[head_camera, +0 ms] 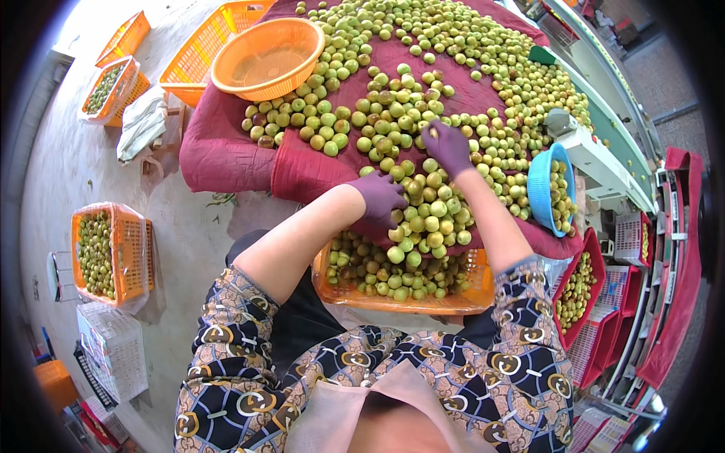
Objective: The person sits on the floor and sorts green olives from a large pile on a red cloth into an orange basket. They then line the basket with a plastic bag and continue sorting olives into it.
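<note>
Green and brownish jujube-like fruits lie heaped on a table under a dark red quilted cloth. My left hand, in a purple glove, rests with spread fingers against the near left side of the heap. Further out, my right hand, gloved alike, bends its fingers over the fruits; a fruit shows at its fingertips, but whether it is gripped I cannot tell. Below the cloth's near edge, an orange plastic crate with a clear liner holds many of the same fruits.
An orange plastic basin sits at the table's far left. A blue basket with fruits leans at the right edge, near a white-framed conveyor. A lined crate of fruits stands on the floor at left. Red crates are at right.
</note>
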The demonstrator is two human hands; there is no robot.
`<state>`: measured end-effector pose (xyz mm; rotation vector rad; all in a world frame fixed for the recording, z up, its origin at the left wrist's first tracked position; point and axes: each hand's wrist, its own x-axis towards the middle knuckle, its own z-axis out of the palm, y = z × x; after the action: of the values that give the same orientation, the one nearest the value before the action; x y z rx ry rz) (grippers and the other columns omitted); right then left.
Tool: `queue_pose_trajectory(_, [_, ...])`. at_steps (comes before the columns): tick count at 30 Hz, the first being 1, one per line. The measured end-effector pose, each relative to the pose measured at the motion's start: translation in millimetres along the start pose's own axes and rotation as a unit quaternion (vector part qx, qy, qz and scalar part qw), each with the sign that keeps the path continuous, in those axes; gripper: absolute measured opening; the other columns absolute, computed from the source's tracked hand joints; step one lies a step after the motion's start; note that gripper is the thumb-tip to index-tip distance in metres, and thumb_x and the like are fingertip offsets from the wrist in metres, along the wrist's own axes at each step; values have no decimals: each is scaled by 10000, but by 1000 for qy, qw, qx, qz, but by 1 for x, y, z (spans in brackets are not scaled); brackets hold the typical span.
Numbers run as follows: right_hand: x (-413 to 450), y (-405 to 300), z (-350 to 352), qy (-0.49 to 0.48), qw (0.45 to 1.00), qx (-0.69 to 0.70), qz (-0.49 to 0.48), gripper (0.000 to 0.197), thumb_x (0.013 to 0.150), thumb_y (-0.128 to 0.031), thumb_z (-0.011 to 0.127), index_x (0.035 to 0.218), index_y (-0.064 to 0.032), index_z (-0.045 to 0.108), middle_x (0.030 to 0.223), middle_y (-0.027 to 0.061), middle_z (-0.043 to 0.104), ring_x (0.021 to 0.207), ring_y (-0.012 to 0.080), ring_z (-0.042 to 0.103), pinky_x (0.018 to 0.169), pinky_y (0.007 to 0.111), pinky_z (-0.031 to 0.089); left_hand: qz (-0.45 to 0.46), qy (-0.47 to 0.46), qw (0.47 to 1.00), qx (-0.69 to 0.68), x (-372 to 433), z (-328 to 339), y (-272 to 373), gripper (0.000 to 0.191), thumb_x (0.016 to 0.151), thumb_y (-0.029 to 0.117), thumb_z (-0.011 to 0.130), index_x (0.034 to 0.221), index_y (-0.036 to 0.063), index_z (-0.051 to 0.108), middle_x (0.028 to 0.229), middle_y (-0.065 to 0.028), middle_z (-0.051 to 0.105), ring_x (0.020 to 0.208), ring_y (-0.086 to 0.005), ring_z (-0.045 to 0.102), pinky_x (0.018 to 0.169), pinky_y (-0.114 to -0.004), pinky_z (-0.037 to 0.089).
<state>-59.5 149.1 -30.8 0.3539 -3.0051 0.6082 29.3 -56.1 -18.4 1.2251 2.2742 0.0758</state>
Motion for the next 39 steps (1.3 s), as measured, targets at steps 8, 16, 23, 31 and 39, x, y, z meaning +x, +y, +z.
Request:
queue_pose_trajectory(8, [124,-53,45,-176,969,-133,-114,337,936,-285,551,1257,-235,642,1254,91,669,1139,298,651,948,419,520,-68,42,997,5,1,6,-2,664,806,505,721,1383,214,571,1420,-47,510,1260,-332,535,1058,-497,404])
queue_pose_trajectory(16, [63,-3,34,-220,959,-130,-125,256,894,-251,551,1106,-215,689,1126,93,703,1055,303,674,872,447,536,-60,20,998,-23,5,-12,-20,591,809,444,725,1321,173,611,1315,-56,590,1128,-310,625,940,-441,509])
queue_pose_trajectory(23, [63,-45,5,-138,990,15,-29,320,915,-314,494,1128,-212,710,1212,108,693,1090,305,665,927,430,524,-98,46,993,56,8,2,9,549,802,378,745,1267,118,614,1292,-106,576,1090,-325,633,917,-473,500])
queue_pose_trajectory(31, [80,-104,89,-167,974,-124,-88,351,947,-290,516,1263,-213,649,1241,124,683,1129,343,662,946,480,517,-125,9,992,29,9,-4,19,582,777,300,760,1306,112,605,1330,-172,591,1158,-363,616,974,-478,486])
queue_pose_trajectory(39, [4,-9,19,-28,806,581,109,399,883,-350,682,1164,-69,704,967,8,695,694,130,626,614,256,516,-85,80,992,57,6,23,-6,740,766,315,752,1430,115,494,1437,-142,494,1227,-368,561,984,-476,494])
